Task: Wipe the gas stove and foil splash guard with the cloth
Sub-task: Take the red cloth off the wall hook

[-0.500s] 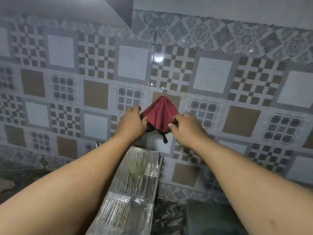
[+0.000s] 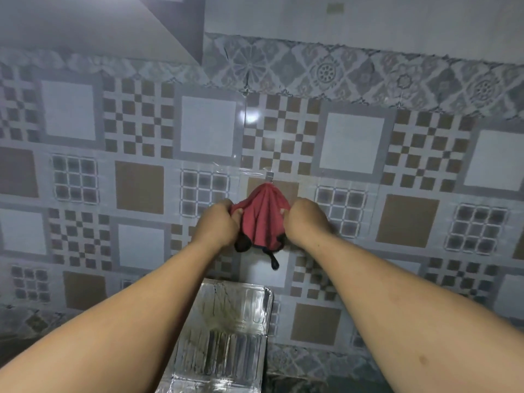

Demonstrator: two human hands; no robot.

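A red cloth (image 2: 263, 217) with a dark trim hangs from a small hook (image 2: 268, 177) on the tiled wall. My left hand (image 2: 218, 225) grips the cloth's left edge, thumb pressed into the fabric. On the other side my right hand (image 2: 304, 222) grips its right edge, fingers curled round it. Below the hands stands the ribbed foil splash guard (image 2: 226, 330), shiny and smeared. The gas stove is out of view.
The patterned tile wall (image 2: 397, 165) fills the view. A dark counter strip (image 2: 297, 384) shows at the bottom right of the foil guard. A wall corner (image 2: 198, 32) sits at the top left.
Both hands have closed tighter on the cloth's edges, bunching the fabric. The view has shifted slightly, with the foil guard lower in frame.
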